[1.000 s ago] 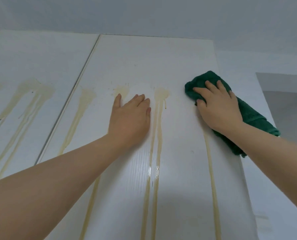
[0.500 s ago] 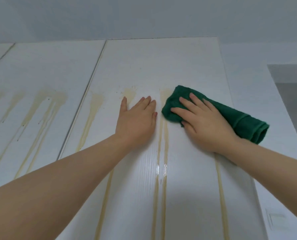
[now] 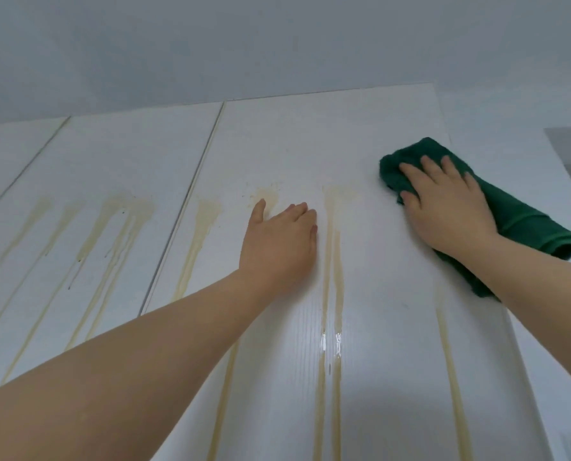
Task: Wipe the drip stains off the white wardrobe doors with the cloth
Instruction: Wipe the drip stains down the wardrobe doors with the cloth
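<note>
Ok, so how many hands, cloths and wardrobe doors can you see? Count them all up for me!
Hands: 2, the left hand flat on the door and the right hand pressing the cloth.
Cloths: 1, the green cloth.
Wardrobe doors: 3 in view, the right door, the middle door and the left door.
Total: 6

- I read this as a home, probably a bedroom: tall white wardrobe doors fill my view, flat panels side by side with thin gaps between them.
- Plain pale grey wall above the doors.
- Yellowish drip stains and a green cloth on the doors: household cleaning.
</note>
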